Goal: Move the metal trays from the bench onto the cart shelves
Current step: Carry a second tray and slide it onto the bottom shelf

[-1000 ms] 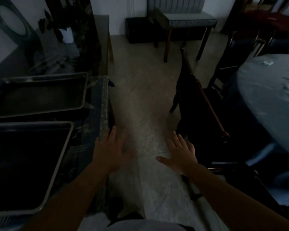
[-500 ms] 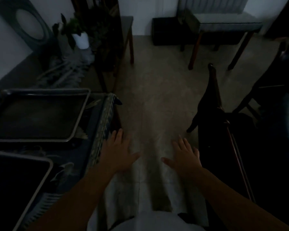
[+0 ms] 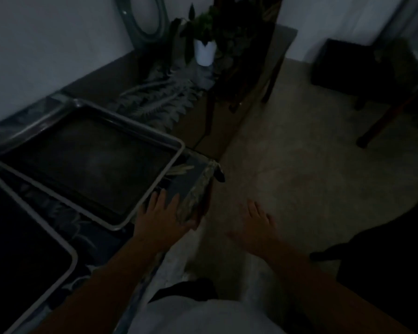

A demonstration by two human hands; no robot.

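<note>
metal trays lie side by side on the bench [image 3: 191,174], the far tray [image 3: 89,162] just beyond the left hand [image 3: 162,215], the near tray [image 3: 22,237] closer in. left hand hovers flat, fingers straight, holding nothing; right hand [image 3: 256,227] is spread over the floor, its grip empty too. each tray looks stiff, light and slick, so i'd take it by the raised rims on opposite sides.
</note>
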